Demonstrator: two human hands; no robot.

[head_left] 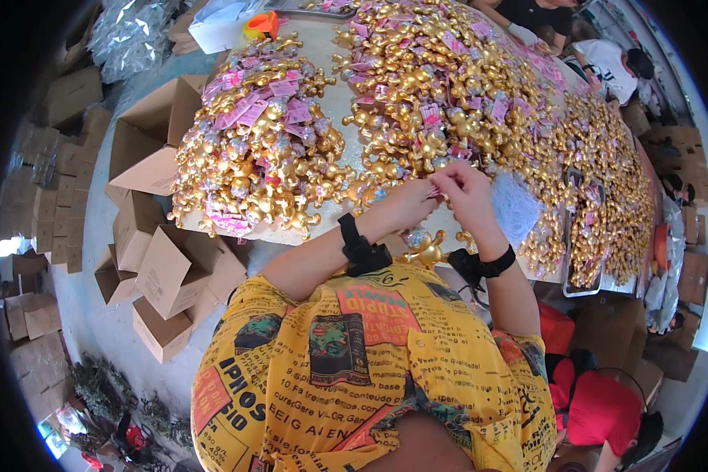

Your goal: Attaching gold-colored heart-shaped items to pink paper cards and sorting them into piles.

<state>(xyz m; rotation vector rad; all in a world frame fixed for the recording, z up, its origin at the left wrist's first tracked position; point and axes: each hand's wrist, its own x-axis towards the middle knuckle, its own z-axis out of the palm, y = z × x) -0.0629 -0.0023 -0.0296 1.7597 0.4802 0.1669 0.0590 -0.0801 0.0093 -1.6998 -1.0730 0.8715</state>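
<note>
Left hand [407, 208] and right hand [470, 198] are pinching something indistinct [434, 190], seemingly unfinished; many tagged gold figurines [405, 118] are crowding the worktop [320, 43] toward its near edge.

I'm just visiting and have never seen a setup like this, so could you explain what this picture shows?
Of course. There is no machine arm here: a person in a yellow printed shirt works bare-handed. The picture comes from a wide, rounded camera on that person's head, looking down, so edges bend.

The left hand and right hand meet in the middle, with black bands on both wrists. Whatever is between their fingertips is too small to tell. Just below shows a gold figure; I cannot tell whether it hangs from them.

On the table lie heaps of shiny gold figures with pink cards among them. Open cardboard boxes stand to the left.
</note>
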